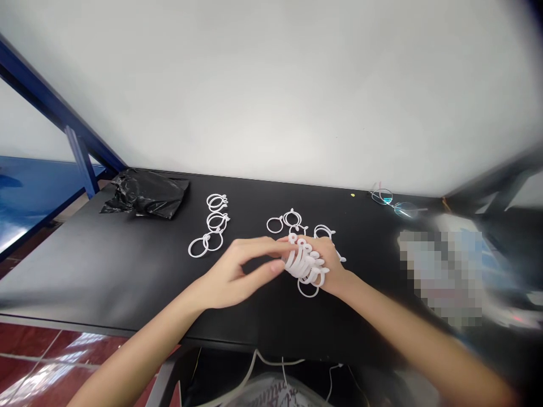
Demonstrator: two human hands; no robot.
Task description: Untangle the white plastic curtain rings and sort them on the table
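Note:
A stack of white curtain rings (302, 263), each with a small eyelet, gathers around my right hand (336, 267), whose fingers are mostly hidden behind them. From the left, my left hand (232, 275) reaches across; its thumb and forefinger close on the near edge of the stack. Just below the bunch, one ring (308, 295) rests on the black table. Beyond my hands lie several loose rings (275, 225), and a few others (324, 227) sit partly behind my right hand. Further left, more rings (216, 221) form a rough column of overlapping groups.
The black table (139, 271) meets a pale wall (271, 102). A crumpled black plastic bag (146, 193) lies at the back left. Eyeglasses (384, 196) rest at the back right, near a blurred, pixelated package (445, 277). Cables (250, 367) hang below the front edge.

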